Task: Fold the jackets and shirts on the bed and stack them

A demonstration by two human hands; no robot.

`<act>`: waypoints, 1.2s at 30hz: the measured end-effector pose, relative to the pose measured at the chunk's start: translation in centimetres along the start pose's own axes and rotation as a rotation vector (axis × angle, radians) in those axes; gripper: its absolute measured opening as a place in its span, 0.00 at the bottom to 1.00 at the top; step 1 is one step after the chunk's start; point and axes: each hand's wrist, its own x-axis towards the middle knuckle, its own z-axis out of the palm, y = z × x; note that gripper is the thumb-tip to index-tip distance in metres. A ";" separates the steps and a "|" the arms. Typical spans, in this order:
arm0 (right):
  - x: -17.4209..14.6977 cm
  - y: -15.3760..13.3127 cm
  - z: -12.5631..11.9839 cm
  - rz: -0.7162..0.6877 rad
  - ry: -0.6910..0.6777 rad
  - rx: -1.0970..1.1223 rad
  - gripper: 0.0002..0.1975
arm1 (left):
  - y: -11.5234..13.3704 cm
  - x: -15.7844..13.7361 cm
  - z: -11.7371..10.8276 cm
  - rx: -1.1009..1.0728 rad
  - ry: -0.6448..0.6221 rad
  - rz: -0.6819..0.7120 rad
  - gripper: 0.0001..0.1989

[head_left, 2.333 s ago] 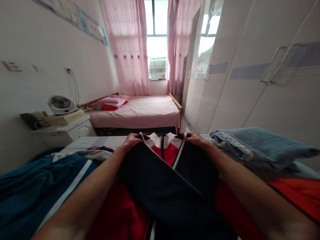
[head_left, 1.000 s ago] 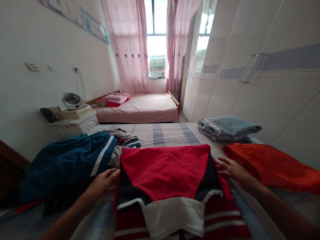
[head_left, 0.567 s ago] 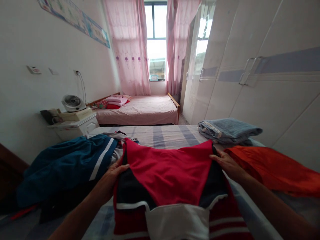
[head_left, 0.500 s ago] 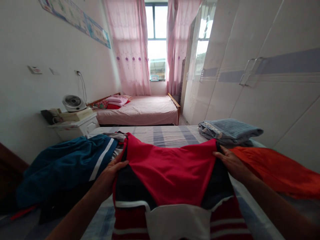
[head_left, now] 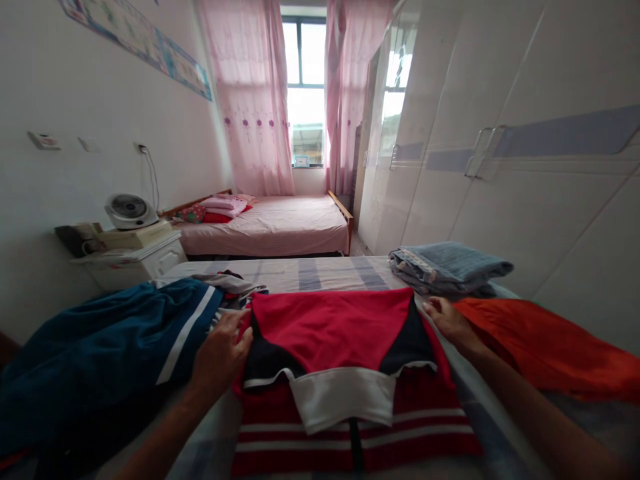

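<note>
Red and black, the jacket lies flat between my left hand, at its edge, grip unclear, and my right hand, loosely unclenched beside it. Blue clothing lies outside my left, orange cloth outside my right.

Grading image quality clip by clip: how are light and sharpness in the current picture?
Head view throughout: window nearly blown out, reflected in the wardrobe; lower left corner dark; right forearm soft toward the bottom edge; stripes readable on the red garment.

Red garment — left fingers partly hide its edge
</note>
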 end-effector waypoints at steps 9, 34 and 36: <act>-2.2 -2.2 5.1 -0.379 -0.189 -0.488 0.28 | 2.0 -3.0 5.9 0.277 -0.387 0.585 0.27; -5.8 -13.0 12.1 -0.484 -0.454 -0.521 0.37 | 0.2 -3.8 0.0 -1.055 -0.413 -0.677 0.25; -7.1 -12.6 11.3 -0.548 -0.422 -0.492 0.35 | 1.1 -3.6 -0.3 -1.110 -0.401 -0.636 0.28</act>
